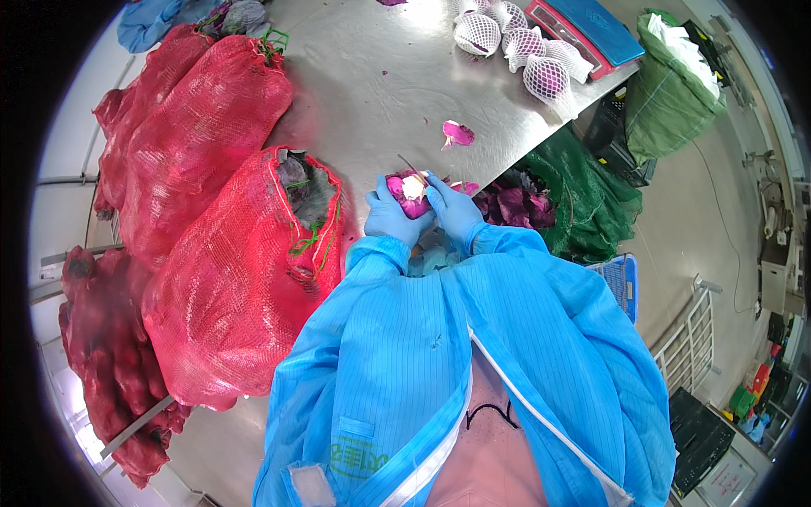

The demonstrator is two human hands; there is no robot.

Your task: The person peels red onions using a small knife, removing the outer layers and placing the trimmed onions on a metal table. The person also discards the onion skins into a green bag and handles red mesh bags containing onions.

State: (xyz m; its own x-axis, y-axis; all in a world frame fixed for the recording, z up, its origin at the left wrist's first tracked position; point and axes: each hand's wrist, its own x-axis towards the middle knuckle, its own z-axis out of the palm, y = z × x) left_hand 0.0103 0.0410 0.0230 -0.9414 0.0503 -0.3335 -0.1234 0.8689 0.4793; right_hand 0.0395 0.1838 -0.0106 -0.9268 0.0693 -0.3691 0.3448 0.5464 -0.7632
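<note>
A red cabbage (410, 190) with a pale cut stem end facing up is held between my hands at the near edge of the steel table (374, 114). My left hand (389, 215), in a blue glove, grips its left and lower side. The gloved right hand (451, 206) touches the cabbage's right side and holds a thin knife (408, 163), its blade pointing up and left over the cabbage; the handle is hidden by the fingers. Loose purple leaves (466, 187) lie just beyond my right hand, and another cabbage leaf (457, 134) rests farther up on the table.
Red mesh sacks (244, 285) of cabbages stand at left, the nearest one open. Several cabbages in white foam nets (546, 77) sit at the upper right beside a red and blue scale (589, 32). Below the table's right edge, a green mesh bag (595, 196) holds purple leaves (516, 206).
</note>
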